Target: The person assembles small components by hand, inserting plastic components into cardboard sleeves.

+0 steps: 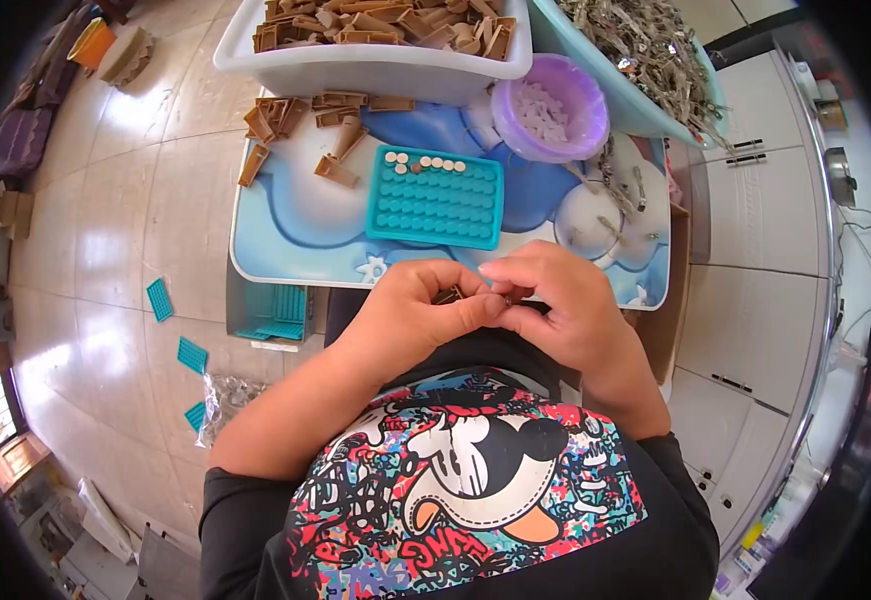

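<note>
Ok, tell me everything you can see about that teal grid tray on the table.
The teal tray is a flat rectangle that looks like moulded plastic, its top covered in rows of small round pockets. It lies level, slightly askew, on the blue-and-white table mat. Along its far edge a single row of pockets holds small white round pieces, with one darker piece among them; the other rows are empty. Neither hand touches it: the left hand and right hand meet just in front of it.
</note>
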`<state>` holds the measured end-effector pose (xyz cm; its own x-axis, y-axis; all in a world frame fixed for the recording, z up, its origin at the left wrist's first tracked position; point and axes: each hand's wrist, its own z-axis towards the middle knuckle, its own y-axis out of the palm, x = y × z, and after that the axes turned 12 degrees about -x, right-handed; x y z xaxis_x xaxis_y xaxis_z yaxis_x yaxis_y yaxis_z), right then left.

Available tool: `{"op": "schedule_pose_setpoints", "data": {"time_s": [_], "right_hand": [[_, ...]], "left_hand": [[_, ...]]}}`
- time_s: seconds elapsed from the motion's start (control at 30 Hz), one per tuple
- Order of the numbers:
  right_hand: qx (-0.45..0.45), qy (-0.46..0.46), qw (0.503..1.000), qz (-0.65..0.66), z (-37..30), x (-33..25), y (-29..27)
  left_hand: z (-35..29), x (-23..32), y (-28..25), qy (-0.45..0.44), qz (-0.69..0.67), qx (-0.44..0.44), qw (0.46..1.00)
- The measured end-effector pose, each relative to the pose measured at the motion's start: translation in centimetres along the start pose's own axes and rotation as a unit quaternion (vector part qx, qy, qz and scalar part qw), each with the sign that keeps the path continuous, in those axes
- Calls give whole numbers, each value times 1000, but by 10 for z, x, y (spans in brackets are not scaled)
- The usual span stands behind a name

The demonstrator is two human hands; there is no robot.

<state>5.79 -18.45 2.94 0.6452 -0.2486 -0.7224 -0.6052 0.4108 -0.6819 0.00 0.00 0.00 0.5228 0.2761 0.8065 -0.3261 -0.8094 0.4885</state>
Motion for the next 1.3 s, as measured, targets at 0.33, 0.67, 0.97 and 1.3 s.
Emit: {"op": "schedule_pose_setpoints", "data": {"time_s": [0.33, 0.67, 0.97, 1.3], "right_hand": [[145, 28, 989, 12, 5, 4, 18], [106, 130, 979, -120, 8, -9, 19], [157, 111, 978, -82, 11, -7, 20], [169, 34, 952, 253, 11, 27, 42]], "left_hand": [[-2, -9, 6, 103, 103, 123, 982], [1, -11, 10, 209, 383, 220, 872], [-2, -11, 3, 240, 387, 210, 865], [0, -9, -8, 135, -318, 32, 938]]}}
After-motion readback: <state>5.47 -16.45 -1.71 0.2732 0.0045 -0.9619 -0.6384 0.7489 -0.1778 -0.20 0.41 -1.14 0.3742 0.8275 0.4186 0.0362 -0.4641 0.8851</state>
